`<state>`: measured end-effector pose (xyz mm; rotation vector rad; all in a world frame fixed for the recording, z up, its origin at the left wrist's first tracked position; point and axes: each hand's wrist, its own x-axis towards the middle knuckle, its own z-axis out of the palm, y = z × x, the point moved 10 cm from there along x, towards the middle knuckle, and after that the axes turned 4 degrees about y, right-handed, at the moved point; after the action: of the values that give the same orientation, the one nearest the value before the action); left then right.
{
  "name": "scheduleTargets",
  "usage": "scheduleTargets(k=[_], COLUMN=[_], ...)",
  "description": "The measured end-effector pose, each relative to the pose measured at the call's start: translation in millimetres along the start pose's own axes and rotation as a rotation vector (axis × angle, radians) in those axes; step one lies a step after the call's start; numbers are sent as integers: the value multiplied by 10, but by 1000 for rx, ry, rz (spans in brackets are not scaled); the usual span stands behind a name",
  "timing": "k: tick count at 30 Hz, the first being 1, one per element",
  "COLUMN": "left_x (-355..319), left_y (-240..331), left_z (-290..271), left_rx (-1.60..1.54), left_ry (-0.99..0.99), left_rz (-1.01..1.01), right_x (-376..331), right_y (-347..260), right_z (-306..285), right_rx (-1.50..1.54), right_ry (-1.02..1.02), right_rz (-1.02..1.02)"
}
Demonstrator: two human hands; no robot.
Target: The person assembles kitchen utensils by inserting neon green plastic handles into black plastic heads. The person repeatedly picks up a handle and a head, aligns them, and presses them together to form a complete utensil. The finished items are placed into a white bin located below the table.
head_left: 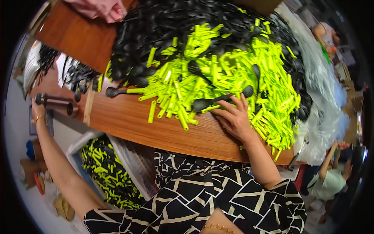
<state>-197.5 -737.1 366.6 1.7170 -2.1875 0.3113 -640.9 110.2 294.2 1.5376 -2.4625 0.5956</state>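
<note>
On the brown wooden table [128, 117] lies a large heap of bright green plastic handles [183, 85]. My right hand [235, 120] rests at the heap's near edge, its fingers stretched out and slightly apart. Its fingertips touch the green handles beside a black slotted spoon [202, 104]. Far to the left, my left arm reaches out, and my left hand [38, 111] is closed at the black-lidded end of a brown metallic thermos flask [62, 106]. That flask lies tilted in my view; part of my left fingers is hidden.
Black utensil heads [156, 27] pile up behind the handles. A lined bin [78, 142] of black and green pieces stands below the table edge. Clear plastic sheeting [319, 105] hangs on the right. Pink cloth [103, 8] lies at back left. A person [331, 181] sits at far right.
</note>
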Motion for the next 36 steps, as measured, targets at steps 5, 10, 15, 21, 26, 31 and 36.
scheduleTargets(k=[5, 10, 15, 21, 26, 31, 36], left_x=[-407, -939, -1762, -3225, -4732, -5359, -5366], left_y=[118, 10, 462, 2773, 5177, 6219, 6487], left_z=[-251, -692, -746, -1430, -1870, -1730, -1820], left_rx=[-151, -358, -719, -1199, -914, -684, -688], left_ry=[226, 626, 474, 229, -189, -220, -233], left_rz=[-98, -194, -556, -53, 996, 1344, 1482], right_x=[28, 534, 1204, 1317, 836, 188, -202], right_y=[92, 434, 187, 1030, 1286, 1152, 1176], right_z=[-107, -468, -152, -594, -479, -173, -386], right_rx=[50, 116, -108, 175, 931, 1715, 1640], right_ry=[-23, 214, 136, 354, 229, 283, 322], right_rz=[-91, 18, -310, -44, 431, 825, 819])
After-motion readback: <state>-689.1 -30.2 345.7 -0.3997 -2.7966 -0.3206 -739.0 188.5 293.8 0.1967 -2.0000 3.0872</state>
